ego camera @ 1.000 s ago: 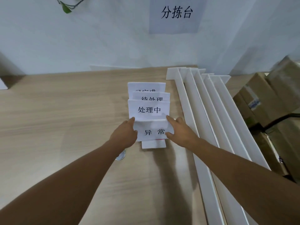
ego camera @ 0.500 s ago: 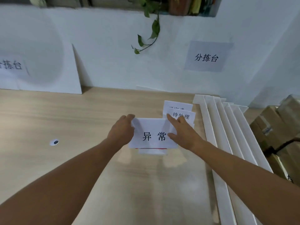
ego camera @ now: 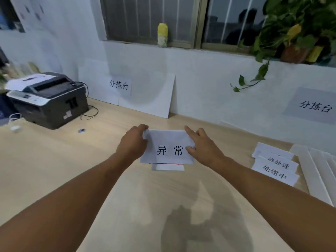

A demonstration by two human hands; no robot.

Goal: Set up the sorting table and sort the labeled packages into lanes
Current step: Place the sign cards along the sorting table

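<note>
Right now the left grip [ego camera: 133, 142] curls round the left edge of the label card [ego camera: 169, 149] and the right grip [ego camera: 204, 147] pinches its right edge, holding it over a small white slip [ego camera: 168, 167] at the middle of the table [ego camera: 54, 170]. Setup step, I judge: laying out lane labels. Next it needs setting down square. Further right lie the other cards [ego camera: 274, 169] and white divider strips [ego camera: 316, 171], untouched

We look from head height, forward and down, close over the wooden table [ego camera: 54, 170] toward the window wall [ego camera: 200, 73].
</note>
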